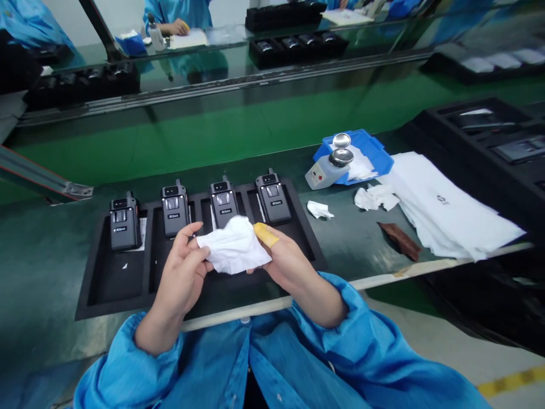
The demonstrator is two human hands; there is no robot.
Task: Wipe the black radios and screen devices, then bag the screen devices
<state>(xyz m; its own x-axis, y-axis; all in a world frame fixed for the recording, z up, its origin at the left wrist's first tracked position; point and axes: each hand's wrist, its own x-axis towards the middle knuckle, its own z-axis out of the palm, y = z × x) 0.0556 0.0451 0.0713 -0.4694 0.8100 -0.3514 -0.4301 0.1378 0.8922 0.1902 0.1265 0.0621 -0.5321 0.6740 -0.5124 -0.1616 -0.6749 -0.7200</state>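
Observation:
Between my two hands a white cloth [235,247] is stretched out above the front of a black foam tray [123,292]. My left hand [184,268] pinches its left edge between thumb and fingers. The right edge is gripped by my right hand [286,255], whose thumb wears a yellow finger cot [264,234]. Just beyond the cloth, several black two-way radios lie in the tray's compartments, among them a radio [273,200] at the right and a radio [125,224] at the left. The cloth hides the lower part of one middle radio [223,201].
A pump dispenser bottle [327,172] leans by a blue bin [381,156] holding white cloths. Crumpled white wipes [375,197], a brown scrap [400,240] and stacked white sheets [451,210] lie to the right. Another black tray [472,122] stands far right. A co-worker's hand [177,27] shows across the bench.

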